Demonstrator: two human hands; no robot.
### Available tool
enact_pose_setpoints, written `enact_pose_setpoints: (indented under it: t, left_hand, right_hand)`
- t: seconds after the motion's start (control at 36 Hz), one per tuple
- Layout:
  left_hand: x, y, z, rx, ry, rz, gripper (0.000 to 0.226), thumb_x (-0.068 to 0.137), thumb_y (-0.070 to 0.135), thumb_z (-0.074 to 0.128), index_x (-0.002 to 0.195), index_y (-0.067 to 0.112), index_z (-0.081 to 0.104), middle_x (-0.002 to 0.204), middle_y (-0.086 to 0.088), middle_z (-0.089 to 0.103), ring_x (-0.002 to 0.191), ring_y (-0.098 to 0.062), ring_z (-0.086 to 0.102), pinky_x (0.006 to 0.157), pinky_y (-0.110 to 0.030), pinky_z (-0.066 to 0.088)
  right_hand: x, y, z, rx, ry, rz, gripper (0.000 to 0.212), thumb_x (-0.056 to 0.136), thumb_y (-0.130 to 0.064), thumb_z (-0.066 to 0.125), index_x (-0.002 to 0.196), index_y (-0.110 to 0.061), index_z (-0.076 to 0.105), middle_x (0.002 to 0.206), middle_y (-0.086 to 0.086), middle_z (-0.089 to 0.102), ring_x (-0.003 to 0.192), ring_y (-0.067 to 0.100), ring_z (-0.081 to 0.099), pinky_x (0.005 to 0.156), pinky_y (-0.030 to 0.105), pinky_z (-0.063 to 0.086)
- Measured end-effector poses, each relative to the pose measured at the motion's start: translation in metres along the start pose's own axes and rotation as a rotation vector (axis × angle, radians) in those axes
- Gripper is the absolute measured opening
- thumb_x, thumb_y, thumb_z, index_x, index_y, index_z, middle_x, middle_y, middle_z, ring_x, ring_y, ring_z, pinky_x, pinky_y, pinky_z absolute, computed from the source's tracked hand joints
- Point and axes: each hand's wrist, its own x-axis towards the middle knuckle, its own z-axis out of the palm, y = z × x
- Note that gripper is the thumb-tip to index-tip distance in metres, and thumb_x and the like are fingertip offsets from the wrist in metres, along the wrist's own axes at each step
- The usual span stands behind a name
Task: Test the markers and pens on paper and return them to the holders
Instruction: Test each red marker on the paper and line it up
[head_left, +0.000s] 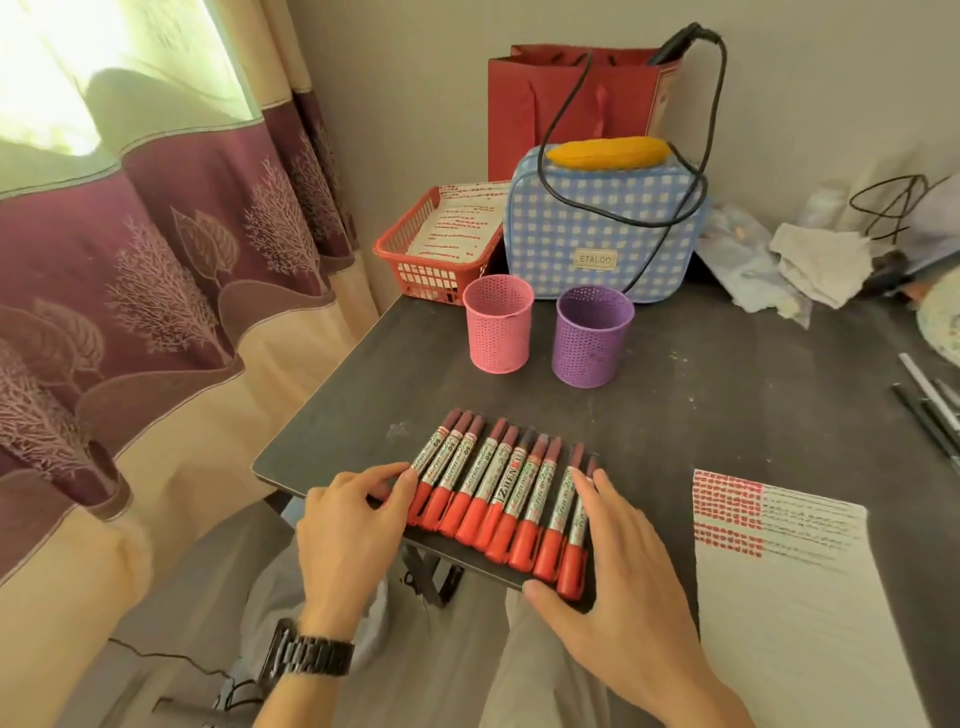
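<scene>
- Dark table, with the pink holder and purple holder sitting upper centre, well apart from the hands.
- Row of red markers at lower centre, long axes running toward the holders.
- Left hand and right hand bracket the row, fingers spread flat, pinching nothing.

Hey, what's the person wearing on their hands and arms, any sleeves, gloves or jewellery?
No gloves and no sleeves in view: both forearms are bare. The left hand has a dark watch with a chunky metal link band on its wrist. The right hand and its wrist show nothing worn, no rings visible on either hand.
</scene>
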Motion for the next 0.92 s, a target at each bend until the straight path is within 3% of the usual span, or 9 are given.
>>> enact_pose_setpoints:
  t: [0.11,0.22,0.42,0.58,0.78,0.92]
  left_hand:
    - [0.001,0.004,0.001,0.051,-0.009,0.014,0.028,0.092,0.058,0.053,0.111,0.047,0.072,0.088,0.016,0.061,0.091,-0.015,0.054,0.069,-0.033,0.044]
    - [0.003,0.004,0.003,0.093,-0.011,-0.007,0.023,0.095,0.050,0.054,0.108,0.046,0.072,0.074,0.015,0.059,0.080,-0.015,0.055,0.059,-0.029,0.039]
    - [0.004,0.008,0.004,0.102,-0.018,-0.022,0.026,0.096,0.051,0.051,0.112,0.043,0.070,0.072,0.015,0.060,0.076,-0.013,0.057,0.054,-0.027,0.037]
    - [0.003,0.009,0.002,0.091,-0.027,0.009,0.035,0.091,0.065,0.049,0.111,0.044,0.069,0.076,0.017,0.058,0.074,-0.008,0.055,0.054,-0.025,0.035]
    - [0.002,0.011,-0.001,0.097,-0.062,-0.017,0.032,0.090,0.063,0.051,0.111,0.045,0.068,0.076,0.017,0.057,0.079,-0.011,0.055,0.056,-0.026,0.035]
    - [0.002,0.016,-0.005,0.145,-0.124,-0.015,0.036,0.093,0.061,0.048,0.118,0.043,0.066,0.081,0.011,0.058,0.083,-0.013,0.056,0.058,-0.028,0.037]
  right_hand:
    - [0.000,0.006,0.005,-0.013,0.020,-0.005,0.103,0.080,-0.081,0.048,0.155,-0.046,-0.013,0.169,-0.017,-0.008,0.155,0.008,0.003,0.126,0.034,0.017]
    - [0.000,0.009,0.011,-0.079,0.037,-0.015,0.099,0.079,-0.086,0.034,0.158,-0.042,-0.004,0.168,-0.018,-0.013,0.153,0.006,-0.001,0.119,0.026,0.006]
    - [-0.001,0.011,0.011,-0.076,0.051,-0.013,0.103,0.077,-0.088,0.033,0.159,-0.040,-0.008,0.167,-0.020,-0.017,0.150,0.000,-0.007,0.118,0.025,0.005]
    - [-0.005,0.016,0.011,-0.079,0.041,-0.024,0.101,0.084,-0.078,0.040,0.158,-0.039,-0.018,0.154,-0.028,-0.038,0.139,-0.008,-0.023,0.116,0.024,-0.001]
    - [-0.003,0.019,0.015,-0.069,0.032,-0.020,0.097,0.085,-0.084,0.033,0.155,-0.045,-0.022,0.151,-0.032,-0.038,0.141,-0.006,-0.021,0.116,0.028,0.000]
    - [-0.002,0.019,0.015,-0.034,0.037,-0.030,0.095,0.084,-0.084,0.035,0.154,-0.049,-0.018,0.161,-0.029,-0.024,0.144,-0.005,-0.014,0.118,0.030,0.004]
